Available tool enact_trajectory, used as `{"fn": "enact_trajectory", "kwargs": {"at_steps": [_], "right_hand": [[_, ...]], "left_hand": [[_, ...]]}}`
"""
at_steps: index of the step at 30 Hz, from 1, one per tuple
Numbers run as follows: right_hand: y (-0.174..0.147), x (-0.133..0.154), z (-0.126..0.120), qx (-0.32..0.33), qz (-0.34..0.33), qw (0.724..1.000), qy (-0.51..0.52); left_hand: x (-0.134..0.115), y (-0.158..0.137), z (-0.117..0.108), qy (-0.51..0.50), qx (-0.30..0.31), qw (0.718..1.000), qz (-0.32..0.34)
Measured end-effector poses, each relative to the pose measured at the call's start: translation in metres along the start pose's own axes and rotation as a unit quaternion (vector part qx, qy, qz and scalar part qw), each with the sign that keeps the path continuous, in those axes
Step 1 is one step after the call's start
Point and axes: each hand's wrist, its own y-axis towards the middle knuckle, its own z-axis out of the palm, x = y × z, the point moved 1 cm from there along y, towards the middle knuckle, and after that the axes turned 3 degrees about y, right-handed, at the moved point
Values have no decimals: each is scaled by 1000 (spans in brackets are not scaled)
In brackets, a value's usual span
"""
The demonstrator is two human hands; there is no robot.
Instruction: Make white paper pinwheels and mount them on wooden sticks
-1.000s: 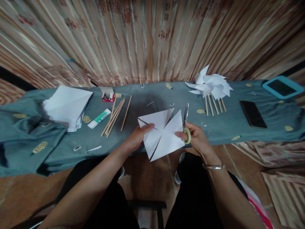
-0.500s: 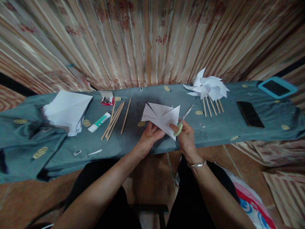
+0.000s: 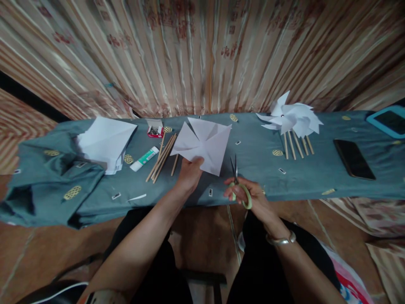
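My left hand (image 3: 190,172) pinches the lower edge of a white paper square (image 3: 205,145), thumb on top. Slits run from the corners of this sheet toward its middle, and it is held up over the table. To its right, my right hand (image 3: 245,194) has its fingers in the green handles of a pair of scissors (image 3: 236,171). The scissor blades point away from me, slightly parted and apart from the paper. Behind the sheet's left side lie several wooden sticks (image 3: 163,158), partly covered by it.
A stack of white paper (image 3: 106,139), a glue stick (image 3: 144,158) and a small red box (image 3: 155,130) of metal pieces are on the left. Paper pinwheels (image 3: 292,118) on sticks, a phone (image 3: 354,159) and a blue-framed tablet (image 3: 389,120) lie right on the cloth-covered table (image 3: 303,177).
My right hand has let go of the paper and drawn back toward me with the scissors. My left hand has lifted and turned the sheet, spreading it flatter. The view has shifted left.
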Motion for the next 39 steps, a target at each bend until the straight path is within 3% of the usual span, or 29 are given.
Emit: {"fn": "enact_trajectory", "kwargs": {"at_steps": [3, 6, 19, 39], "right_hand": [[-9, 0, -1, 95, 66, 993, -17], [-12, 1, 0, 130, 99, 986, -27], [-6, -2, 7, 116, 98, 988, -7], [-5, 3, 10, 107, 101, 989, -4]], "left_hand": [[-6, 5, -3, 1, 0, 1000, 13], [-7, 4, -3, 5, 3, 1000, 14], [2, -1, 5, 31, 44, 998, 17], [5, -7, 6, 26, 51, 998, 0]]}}
